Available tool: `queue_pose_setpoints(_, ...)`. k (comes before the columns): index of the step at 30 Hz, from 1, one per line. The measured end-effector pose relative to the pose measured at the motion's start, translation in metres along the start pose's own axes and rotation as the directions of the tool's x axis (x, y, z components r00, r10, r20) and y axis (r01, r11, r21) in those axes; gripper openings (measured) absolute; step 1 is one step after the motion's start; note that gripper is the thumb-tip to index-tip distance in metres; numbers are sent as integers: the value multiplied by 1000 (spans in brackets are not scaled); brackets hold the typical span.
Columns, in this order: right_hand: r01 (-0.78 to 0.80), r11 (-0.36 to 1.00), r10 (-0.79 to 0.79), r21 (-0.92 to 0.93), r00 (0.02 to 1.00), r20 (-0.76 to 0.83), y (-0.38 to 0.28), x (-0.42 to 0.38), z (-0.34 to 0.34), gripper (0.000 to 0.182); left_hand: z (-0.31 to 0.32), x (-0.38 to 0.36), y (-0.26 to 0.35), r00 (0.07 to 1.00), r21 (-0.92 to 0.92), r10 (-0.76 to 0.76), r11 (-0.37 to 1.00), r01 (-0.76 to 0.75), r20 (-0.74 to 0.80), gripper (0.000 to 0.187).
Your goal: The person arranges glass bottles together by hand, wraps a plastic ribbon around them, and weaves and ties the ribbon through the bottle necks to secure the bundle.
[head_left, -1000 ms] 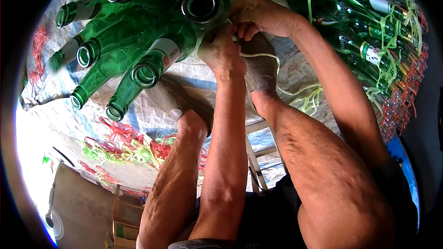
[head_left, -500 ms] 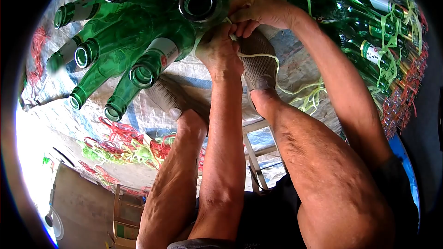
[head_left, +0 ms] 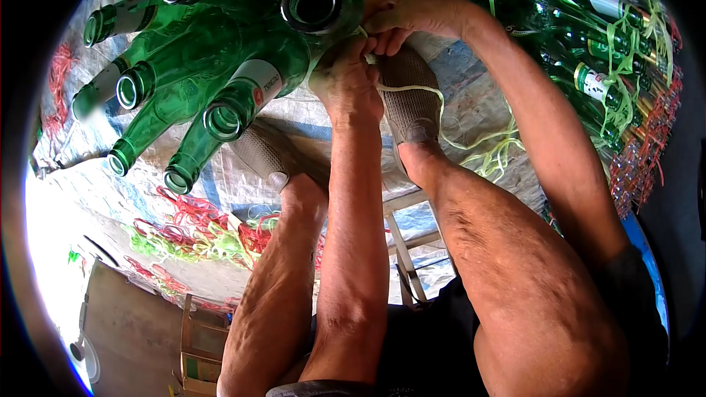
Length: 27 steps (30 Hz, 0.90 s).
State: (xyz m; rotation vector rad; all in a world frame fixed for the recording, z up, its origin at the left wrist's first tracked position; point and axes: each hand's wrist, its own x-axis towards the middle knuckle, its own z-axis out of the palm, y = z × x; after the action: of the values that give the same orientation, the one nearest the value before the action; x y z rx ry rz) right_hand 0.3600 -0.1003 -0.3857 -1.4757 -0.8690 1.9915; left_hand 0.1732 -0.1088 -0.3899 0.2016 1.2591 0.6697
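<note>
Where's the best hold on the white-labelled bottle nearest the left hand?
I'd likely grip that bottle by its neck, coming from the person's side: the slim neck juts that way, mouth first, while other bottles crowd its body.

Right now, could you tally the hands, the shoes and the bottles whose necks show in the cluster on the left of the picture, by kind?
Hands, left hand and right hand: 2
Shoes: 2
Green bottles with necks showing in that cluster: 9
Total: 13; others may be hidden.
</note>
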Motion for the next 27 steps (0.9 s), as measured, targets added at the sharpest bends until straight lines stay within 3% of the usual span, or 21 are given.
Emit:
queue_pose_setpoints(6, 26, 984, -30, -176, 999, -21, 1, 3, 5, 24, 1, -4, 4, 1000, 13, -13, 1000, 13, -14, 34)
queue_pose_setpoints(10, 22, 999, -24, -33, 998, -60, 3, -6, 14, 24, 11, -13, 6, 996, -15, 57, 998, -58, -66, 21)
queue_pose_setpoints(13, 33, 989, -18, 145, 994, -105, 9, -11, 23, 27, 5, -12, 4, 999, -17, 40, 999, -40, -13, 30)
queue_pose_setpoints(15, 36, 961, 5, 273, 989, -147, 15, -14, 30, 27, 7, -12, 2, 998, -33, 46, 998, -48, -41, 20)
queue_pose_setpoints(18, -86, 911, 165, 404, 972, -166, 22, -14, 35, 30, 9, -13, 1, 997, -51, 50, 997, -53, -56, 13)
queue_pose_setpoints(21, -80, 882, 193, 464, 960, -203, 27, -13, 41, 31, 9, -14, 2, 996, -41, 40, 998, -43, -75, 11)
queue_pose_setpoints(27, 70, 938, 9, 340, 974, -226, 27, -16, 40, 28, 9, -14, 6, 997, -24, 44, 999, -45, -63, 10)
